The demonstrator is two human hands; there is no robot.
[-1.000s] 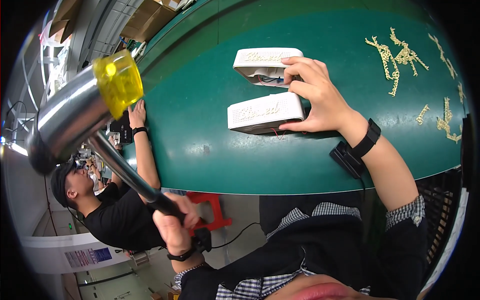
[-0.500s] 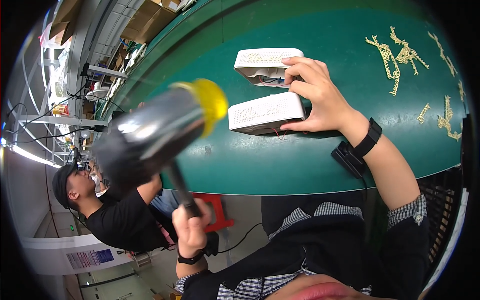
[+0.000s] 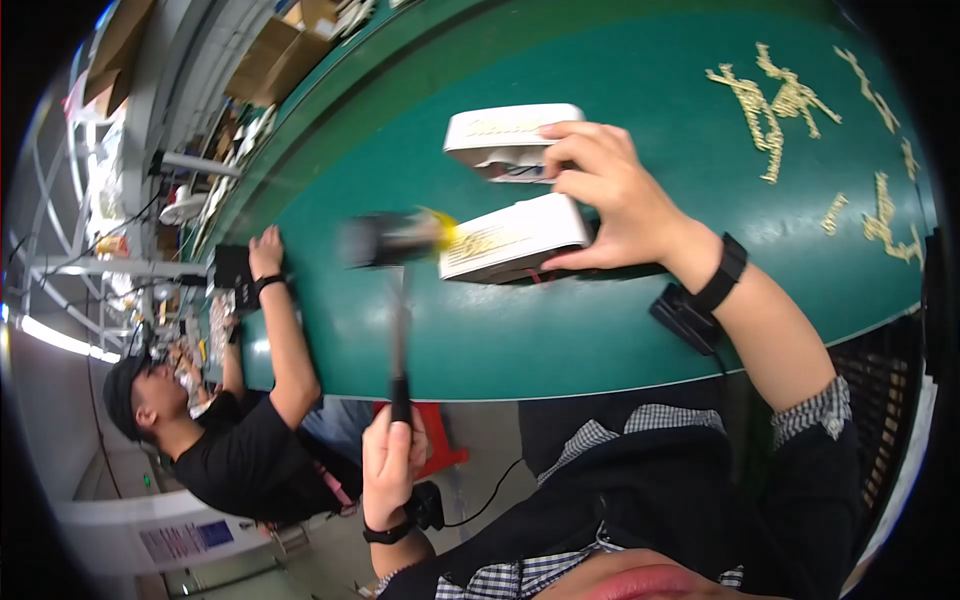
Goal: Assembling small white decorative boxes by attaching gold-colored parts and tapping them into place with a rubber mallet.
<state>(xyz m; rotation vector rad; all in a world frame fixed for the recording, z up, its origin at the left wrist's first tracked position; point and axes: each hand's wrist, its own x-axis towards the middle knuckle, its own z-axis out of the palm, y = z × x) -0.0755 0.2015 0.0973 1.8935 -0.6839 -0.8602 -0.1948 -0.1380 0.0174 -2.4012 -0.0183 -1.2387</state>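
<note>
My left hand (image 3: 390, 465) grips the black handle of a mallet (image 3: 385, 238) with a dark head and a yellow face. The head is smeared by motion; its yellow face overlaps the left end of the near white perforated housing (image 3: 515, 240), and I cannot tell whether they touch. Raised script letters run along that housing's side. My right hand (image 3: 630, 205) holds the near housing's right end, thumb low on its side. Its upper fingers reach onto a second, similar white housing (image 3: 515, 120) just beyond. Wires show in the far housing's hollow, and red wire below the near one.
Strips of small cream-coloured pieces (image 3: 760, 120) lie on the green table (image 3: 620, 340) at far right. A black device (image 3: 685, 318) with a cable sits by my right wrist. On the left, a co-worker in black (image 3: 240, 450) reaches onto the table beside a black box (image 3: 232, 275).
The mallet head has swung away from me and down to the near housing. Both housings appear slightly further left. The co-worker's arm, earlier behind the mallet, now shows.
</note>
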